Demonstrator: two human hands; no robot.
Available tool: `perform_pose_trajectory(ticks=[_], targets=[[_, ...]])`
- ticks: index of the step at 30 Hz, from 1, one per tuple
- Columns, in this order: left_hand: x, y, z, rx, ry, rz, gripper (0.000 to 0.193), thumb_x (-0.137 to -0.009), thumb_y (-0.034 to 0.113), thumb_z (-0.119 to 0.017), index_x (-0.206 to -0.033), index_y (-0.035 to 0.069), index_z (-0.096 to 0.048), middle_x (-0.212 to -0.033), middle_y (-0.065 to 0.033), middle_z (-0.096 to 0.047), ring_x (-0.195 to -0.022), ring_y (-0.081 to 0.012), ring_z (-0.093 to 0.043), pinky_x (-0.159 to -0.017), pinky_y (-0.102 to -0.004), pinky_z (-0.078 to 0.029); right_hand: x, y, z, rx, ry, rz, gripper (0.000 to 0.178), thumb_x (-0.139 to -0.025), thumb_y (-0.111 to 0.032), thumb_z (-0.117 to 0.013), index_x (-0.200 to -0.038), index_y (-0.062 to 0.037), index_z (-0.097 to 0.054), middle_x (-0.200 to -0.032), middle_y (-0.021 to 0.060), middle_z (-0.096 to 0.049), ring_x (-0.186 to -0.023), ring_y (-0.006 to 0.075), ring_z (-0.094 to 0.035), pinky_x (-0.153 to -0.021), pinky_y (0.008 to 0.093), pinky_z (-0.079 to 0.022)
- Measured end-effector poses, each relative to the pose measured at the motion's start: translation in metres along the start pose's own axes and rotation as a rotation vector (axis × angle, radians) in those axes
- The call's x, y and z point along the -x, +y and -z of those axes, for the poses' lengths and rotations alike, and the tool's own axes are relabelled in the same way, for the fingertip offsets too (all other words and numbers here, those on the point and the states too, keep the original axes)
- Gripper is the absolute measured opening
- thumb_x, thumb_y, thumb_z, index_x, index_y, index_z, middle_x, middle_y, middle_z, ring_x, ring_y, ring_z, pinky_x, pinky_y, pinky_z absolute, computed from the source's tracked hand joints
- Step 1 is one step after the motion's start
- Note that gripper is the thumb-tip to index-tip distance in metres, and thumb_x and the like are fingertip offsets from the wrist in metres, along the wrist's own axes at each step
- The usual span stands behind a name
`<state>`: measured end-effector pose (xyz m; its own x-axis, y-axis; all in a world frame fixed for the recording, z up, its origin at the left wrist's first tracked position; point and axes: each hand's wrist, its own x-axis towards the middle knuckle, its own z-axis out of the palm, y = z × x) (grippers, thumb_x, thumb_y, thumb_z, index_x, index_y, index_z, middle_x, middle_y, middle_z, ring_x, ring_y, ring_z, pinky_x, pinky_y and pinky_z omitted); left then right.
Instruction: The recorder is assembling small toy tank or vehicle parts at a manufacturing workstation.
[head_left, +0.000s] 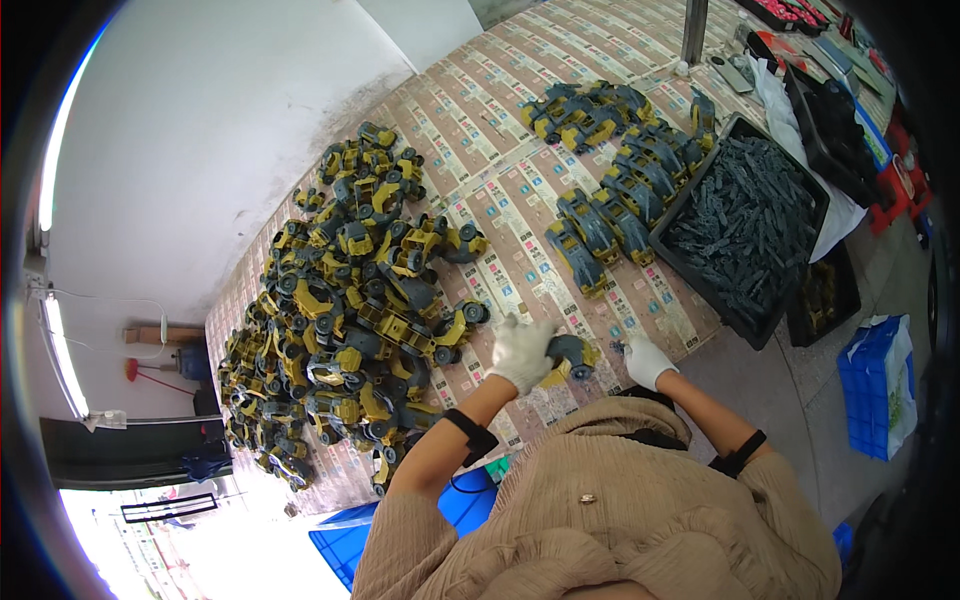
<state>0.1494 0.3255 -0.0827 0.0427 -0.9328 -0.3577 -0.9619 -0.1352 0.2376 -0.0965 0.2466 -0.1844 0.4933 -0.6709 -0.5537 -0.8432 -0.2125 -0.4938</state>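
My left hand [522,354], in a white glove, is against the left side of a yellow and dark grey toy vehicle [574,354] near the table's front edge. Its fingers look curled to the toy, though their tips are blurred. Just right of the toy, my gloved right hand [648,362] has its fingers pinched together on a small dark part [617,346], too small to name exactly. A large heap of similar toy vehicles [350,290] lies to the left. Several more vehicles [620,195] stand in rows beyond my right hand.
A black tray [672,243] full of long dark pieces stands at the table's right edge. Another black tray [848,300] with yellow parts sits below it. A blue crate [865,395] rests on the floor at right. A metal post [693,30] rises at the far side.
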Motion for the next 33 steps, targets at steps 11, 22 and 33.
perform_pose_trajectory(ticks=[11, 22, 33], targets=[[0.048, -0.027, -0.047, 0.336, -0.034, 0.074, 0.050, -0.075, 0.040, -0.075, -0.115, 0.012, -0.069, -0.109, -0.0122, -0.067, -0.111, -0.0338, -0.062, -0.095, -0.0464, -0.047, 0.006, -0.059, 0.013, -0.303, -0.314, 0.319, 0.042, -0.103, -0.034, -0.046, -0.122, 0.0009, -0.060, -0.115, 0.0268, -0.066, -0.108, 0.0414, -0.063, -0.094, 0.0434, -0.047], [0.041, -0.023, -0.051, 0.407, -0.135, 0.121, 0.047, -0.078, 0.045, -0.074, -0.112, 0.013, -0.069, -0.104, -0.0144, -0.069, -0.105, -0.0332, -0.066, -0.087, -0.0452, -0.053, -0.024, -0.072, -0.017, -0.158, -0.525, 0.368, 0.044, -0.102, -0.040, -0.049, -0.104, -0.0007, -0.069, -0.098, 0.0179, -0.071, -0.094, 0.0347, -0.066, -0.083, 0.0414, -0.050], [0.032, -0.023, -0.055, 0.499, -0.092, 0.065, 0.050, -0.080, 0.042, -0.076, -0.116, 0.008, -0.069, -0.092, -0.0131, -0.069, -0.088, -0.0280, -0.067, -0.078, -0.0400, -0.050, -0.014, -0.081, -0.008, -0.513, -0.624, -0.105, 0.029, -0.093, -0.037, -0.062, -0.082, -0.0102, -0.069, -0.059, -0.0007, -0.052, -0.048, 0.0098, -0.044, -0.044, 0.0314, -0.032]])
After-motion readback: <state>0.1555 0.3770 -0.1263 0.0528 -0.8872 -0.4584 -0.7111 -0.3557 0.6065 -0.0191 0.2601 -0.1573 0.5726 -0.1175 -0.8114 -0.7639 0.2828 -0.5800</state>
